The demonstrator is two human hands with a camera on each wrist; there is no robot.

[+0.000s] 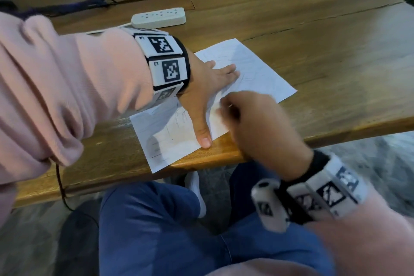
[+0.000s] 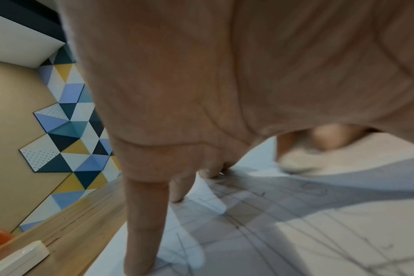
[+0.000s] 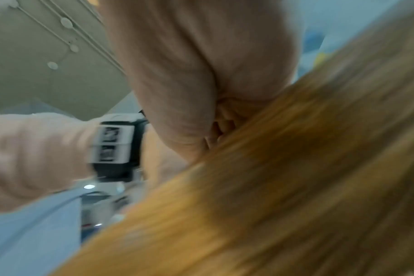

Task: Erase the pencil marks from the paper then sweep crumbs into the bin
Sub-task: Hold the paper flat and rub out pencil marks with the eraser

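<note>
You're mid-erase: your left hand point(image 1: 202, 87) lies flat with fingers spread, pinning the paper point(image 1: 257, 69), while your right hand point(image 1: 253, 119) just beside it pinches a whitish eraser point(image 2: 298, 160) (blurry). Pencil lines remain under the left fingers; sweeping's not started, no bin visible.

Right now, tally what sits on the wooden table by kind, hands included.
Sheet of paper: 1
White power strip: 1
Eraser: 1, in the right hand's grip
Hands: 2, left hand flat on the paper, right hand
Total: 5
</note>
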